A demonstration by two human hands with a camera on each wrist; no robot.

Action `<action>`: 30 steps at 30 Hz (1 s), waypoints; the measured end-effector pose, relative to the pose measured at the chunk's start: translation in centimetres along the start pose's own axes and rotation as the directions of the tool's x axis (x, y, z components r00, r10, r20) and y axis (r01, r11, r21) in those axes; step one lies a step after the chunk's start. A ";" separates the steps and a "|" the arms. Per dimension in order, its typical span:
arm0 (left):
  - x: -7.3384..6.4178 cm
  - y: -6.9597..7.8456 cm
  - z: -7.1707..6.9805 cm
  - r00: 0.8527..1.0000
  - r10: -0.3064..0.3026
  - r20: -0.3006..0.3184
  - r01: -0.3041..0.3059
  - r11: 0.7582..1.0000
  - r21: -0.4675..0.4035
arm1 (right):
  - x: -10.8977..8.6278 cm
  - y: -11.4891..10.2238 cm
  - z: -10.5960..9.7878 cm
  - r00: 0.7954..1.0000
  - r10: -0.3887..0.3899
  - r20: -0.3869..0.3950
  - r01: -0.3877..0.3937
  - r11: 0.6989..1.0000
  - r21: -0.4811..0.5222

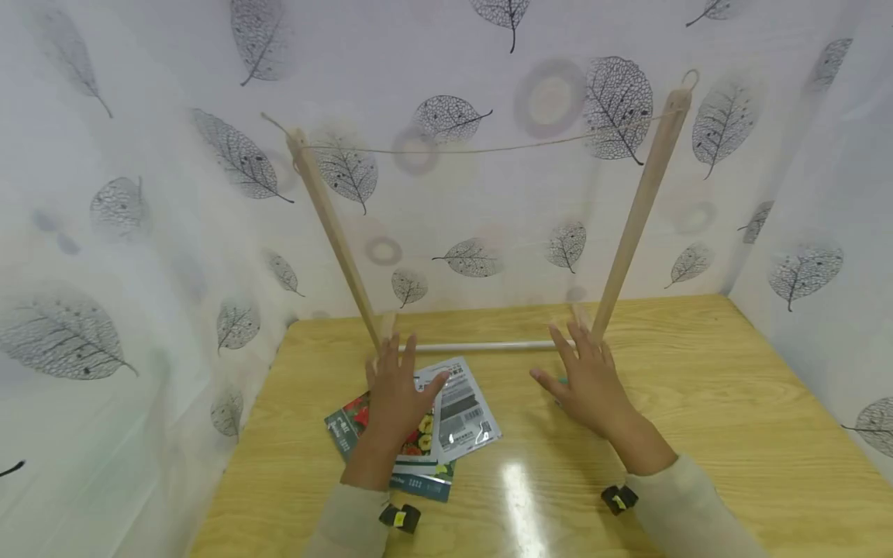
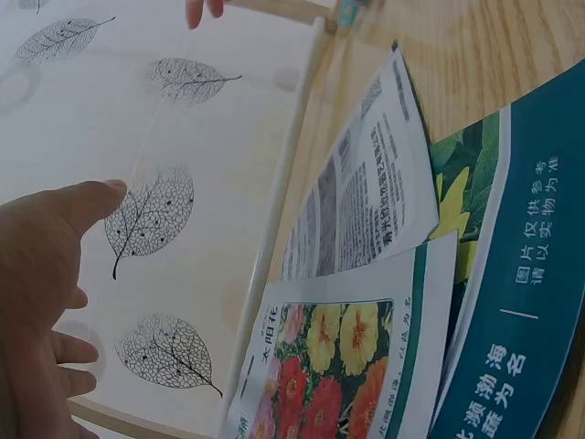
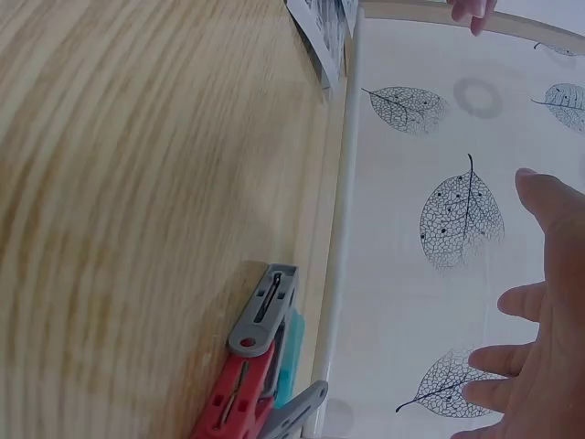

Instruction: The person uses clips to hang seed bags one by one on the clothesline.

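My left hand (image 1: 398, 403) is held over several overlapping seed packets, its fingers spread and nothing in its grasp. One packet (image 2: 334, 366) pictures red and yellow flowers; beneath it lies a larger dark-green packet (image 2: 539, 247). A silver-grey packet (image 1: 466, 415) shows its printed text side and barcode. My right hand (image 1: 589, 387) hovers over the table on the other side, fingers extended, also holding nothing. Under it, mostly hidden in the head view, plastic clips lie together: a red and grey clip (image 3: 233, 389) and a teal one (image 3: 289, 358).
A wooden stand rises behind the hands, with a left post (image 1: 335, 232) and a right post (image 1: 640, 209). Thin twine (image 1: 474, 151) is strung between their tops. A white rod (image 1: 488, 346) joins them near the wooden table (image 1: 698, 403). Leaf-printed cloth (image 1: 488, 209) hangs behind.
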State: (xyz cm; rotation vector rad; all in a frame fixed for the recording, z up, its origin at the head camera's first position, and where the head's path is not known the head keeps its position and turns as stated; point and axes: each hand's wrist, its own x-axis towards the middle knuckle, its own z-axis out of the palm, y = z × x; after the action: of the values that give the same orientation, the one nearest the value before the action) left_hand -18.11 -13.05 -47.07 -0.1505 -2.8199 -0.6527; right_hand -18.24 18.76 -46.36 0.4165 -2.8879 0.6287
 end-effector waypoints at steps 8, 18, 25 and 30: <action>-0.5 -0.6 0.5 0.999 -0.031 -0.044 0.030 0.999 -0.028 | -0.8 0.6 0.7 1.000 -0.008 -0.006 0.009 0.998 0.067; -1.0 -1.6 1.4 0.981 -0.176 -0.079 0.173 0.984 -0.042 | -1.5 1.3 1.5 0.996 -0.070 -0.060 0.075 0.994 0.075; -1.2 -2.3 1.9 0.965 -0.261 -0.034 0.261 0.965 -0.017 | -2.1 1.7 1.9 0.999 -0.040 -0.013 0.041 0.994 0.104; -1.2 -2.5 2.0 0.947 -0.322 -0.024 0.321 0.947 -0.026 | -2.3 2.0 2.0 1.000 -0.031 0.000 0.031 0.993 0.112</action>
State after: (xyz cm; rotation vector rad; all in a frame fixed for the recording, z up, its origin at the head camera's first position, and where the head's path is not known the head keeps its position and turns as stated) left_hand -17.74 -14.49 -50.22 0.3207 -2.8348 -0.7454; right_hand -16.85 20.18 -49.45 0.4764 -2.8508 0.7883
